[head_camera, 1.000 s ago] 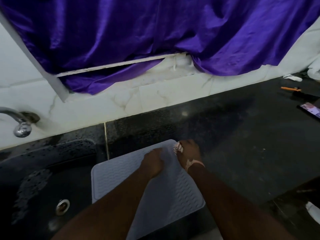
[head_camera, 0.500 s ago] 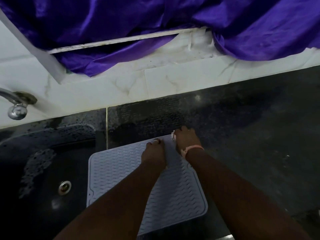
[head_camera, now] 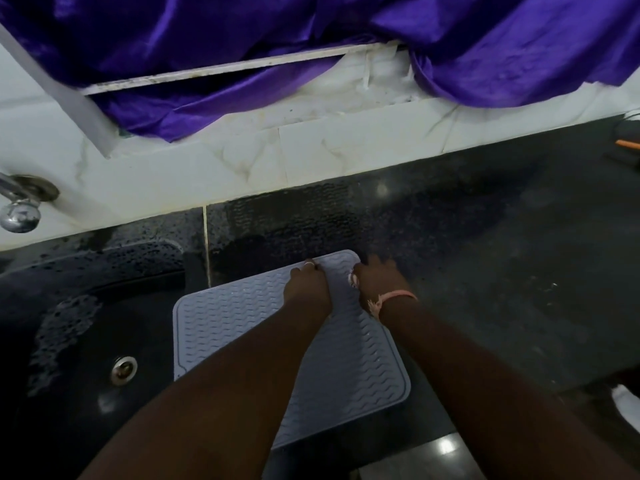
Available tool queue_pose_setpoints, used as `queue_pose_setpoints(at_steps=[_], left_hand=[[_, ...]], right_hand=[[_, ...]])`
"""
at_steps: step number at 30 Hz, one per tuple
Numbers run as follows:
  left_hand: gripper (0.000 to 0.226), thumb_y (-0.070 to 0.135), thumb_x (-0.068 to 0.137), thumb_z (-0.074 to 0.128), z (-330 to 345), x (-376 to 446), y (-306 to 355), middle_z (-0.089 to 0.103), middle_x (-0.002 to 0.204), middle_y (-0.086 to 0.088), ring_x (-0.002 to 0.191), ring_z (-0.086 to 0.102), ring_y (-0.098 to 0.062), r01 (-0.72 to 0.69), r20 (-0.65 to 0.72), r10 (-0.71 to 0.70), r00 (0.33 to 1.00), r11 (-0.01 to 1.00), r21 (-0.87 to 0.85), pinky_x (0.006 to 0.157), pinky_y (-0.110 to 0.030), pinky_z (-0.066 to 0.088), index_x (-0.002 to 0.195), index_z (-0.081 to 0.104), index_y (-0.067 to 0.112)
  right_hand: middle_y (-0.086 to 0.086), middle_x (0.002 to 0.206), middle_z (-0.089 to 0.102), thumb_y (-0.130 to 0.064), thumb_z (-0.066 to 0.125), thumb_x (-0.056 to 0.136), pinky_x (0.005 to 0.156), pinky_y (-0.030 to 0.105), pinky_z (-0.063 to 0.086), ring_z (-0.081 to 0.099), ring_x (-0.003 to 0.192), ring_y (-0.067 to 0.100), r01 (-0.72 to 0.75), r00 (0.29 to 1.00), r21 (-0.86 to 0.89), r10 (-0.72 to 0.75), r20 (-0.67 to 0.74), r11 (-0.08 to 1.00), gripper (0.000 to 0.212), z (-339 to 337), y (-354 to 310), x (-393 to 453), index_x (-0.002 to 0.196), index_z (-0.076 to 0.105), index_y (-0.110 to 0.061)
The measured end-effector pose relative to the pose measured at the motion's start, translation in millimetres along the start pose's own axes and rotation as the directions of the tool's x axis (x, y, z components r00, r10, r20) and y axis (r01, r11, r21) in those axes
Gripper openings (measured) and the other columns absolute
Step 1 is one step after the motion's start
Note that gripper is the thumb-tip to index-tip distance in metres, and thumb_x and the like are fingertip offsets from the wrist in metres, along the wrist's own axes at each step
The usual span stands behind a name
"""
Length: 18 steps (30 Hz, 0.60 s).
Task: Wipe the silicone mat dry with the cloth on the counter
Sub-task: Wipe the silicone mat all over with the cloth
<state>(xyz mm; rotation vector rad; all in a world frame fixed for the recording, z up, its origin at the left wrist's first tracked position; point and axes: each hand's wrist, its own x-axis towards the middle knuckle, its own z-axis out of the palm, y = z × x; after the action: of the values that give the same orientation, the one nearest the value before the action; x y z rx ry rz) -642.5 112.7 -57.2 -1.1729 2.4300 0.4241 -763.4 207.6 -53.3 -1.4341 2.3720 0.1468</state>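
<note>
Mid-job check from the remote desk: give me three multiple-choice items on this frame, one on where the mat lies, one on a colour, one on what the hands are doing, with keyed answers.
1. Where does the silicone mat lie?
A. Half over the black sink's edge, half on the dark counter
B. Hung on the tap
C. Rolled up against the wall tiles

2. What colour is the draped fabric above the wall?
A. Green
B. Purple
C. Orange

3. What are the hands doing?
A. Both lifted off the mat
B. Both at the mat's far edge
C. One turning the tap

Answers:
1 A: its left part overlaps the sink, its right part sits on the counter.
2 B: the shiny cloth is purple throughout.
3 B: the left hand and right hand lie side by side at the far edge; the left fingers curl on the rim.
</note>
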Motion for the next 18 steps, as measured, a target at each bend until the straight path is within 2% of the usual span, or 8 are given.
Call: queue_pose_setpoints(at_steps=[4, 6, 9, 11, 15, 18], left_hand=[[0.115, 0.026, 0.072, 0.087, -9.5, 1.3, 3.2, 0.02, 0.16, -0.014, 0.138, 0.035, -0.041, -0.051, 0.046, 0.05, 0.998, 0.999, 0.017, 0.103, -0.051, 0.045, 0.159, 0.011, 0.028], [0.122, 0.027, 0.068, 0.091, -14.4, 7.4, 4.7, 0.011, 0.163, -0.014, 0.141, 0.028, -0.044, -0.052, 0.102, 0.044, 0.994, 0.996, 0.075, 0.105, -0.053, 0.043, 0.158, 0.01, 0.036], [0.103, 0.026, 0.084, 0.078, -13.8, 14.8, 6.6, 0.003, 0.164, -0.014, 0.142, 0.023, -0.045, -0.052, 0.11, 0.039, 0.993, 0.992, 0.117, 0.11, -0.055, 0.039, 0.159, 0.008, 0.035], [0.093, 0.019, 0.09, 0.069, -11.3, 17.3, 7.8, 0.003, 0.164, -0.014, 0.141, 0.023, -0.045, -0.054, 0.095, 0.044, 0.994, 0.993, 0.105, 0.106, -0.055, 0.04, 0.159, 0.008, 0.033], [0.09, 0.021, 0.093, 0.065, -12.1, 16.2, 6.2, 0.003, 0.163, -0.015, 0.139, 0.024, -0.046, -0.067, 0.102, 0.052, 0.993, 0.987, 0.144, 0.102, -0.055, 0.043, 0.159, 0.005, 0.033], [0.101, 0.019, 0.088, 0.074, -15.3, 13.1, 6.4, 0.001, 0.163, -0.014, 0.141, 0.022, -0.045, -0.069, 0.125, 0.052, 0.991, 0.988, 0.139, 0.091, -0.051, 0.046, 0.159, 0.003, 0.033]], right_hand=[[0.014, 0.128, 0.045, -0.023, 0.05, 0.098, 0.092, 0.049, 0.05, 0.044, 0.116, 0.042, -0.026, 0.999, 0.067, 0.029, -0.039, 0.997, 0.035, 4.9, -4.1, -27.2, 0.132, 0.056, -0.02], [0.014, 0.128, 0.045, -0.022, 0.048, 0.099, 0.095, 0.05, 0.049, 0.045, 0.115, 0.041, -0.057, 0.998, 0.079, 0.06, -0.035, 0.995, 0.034, 8.3, -6.6, -39.8, 0.132, 0.055, -0.019], [0.013, 0.126, 0.049, -0.018, 0.047, 0.098, 0.099, 0.046, 0.046, 0.05, 0.112, 0.039, -0.074, 0.995, 0.075, 0.078, -0.057, 0.994, 0.034, 18.8, -8.7, -58.4, 0.131, 0.055, -0.018], [0.013, 0.124, 0.053, -0.022, 0.045, 0.101, 0.097, 0.044, 0.046, 0.052, 0.111, 0.036, -0.09, 0.992, 0.11, 0.1, -0.081, 0.99, 0.032, 27.1, -7.2, -71.8, 0.13, 0.056, -0.017], [0.013, 0.125, 0.056, -0.022, 0.056, 0.095, 0.098, 0.039, 0.047, 0.055, 0.111, 0.035, -0.121, 0.99, 0.221, 0.135, -0.047, 0.968, 0.035, 34.6, 1.5, -92.4, 0.13, 0.058, -0.019], [0.014, 0.125, 0.055, -0.024, 0.057, 0.095, 0.097, 0.036, 0.047, 0.058, 0.109, 0.035, -0.149, 0.987, 0.245, 0.16, -0.027, 0.958, 0.034, 42.4, 5.8, -108.4, 0.129, 0.059, -0.017]])
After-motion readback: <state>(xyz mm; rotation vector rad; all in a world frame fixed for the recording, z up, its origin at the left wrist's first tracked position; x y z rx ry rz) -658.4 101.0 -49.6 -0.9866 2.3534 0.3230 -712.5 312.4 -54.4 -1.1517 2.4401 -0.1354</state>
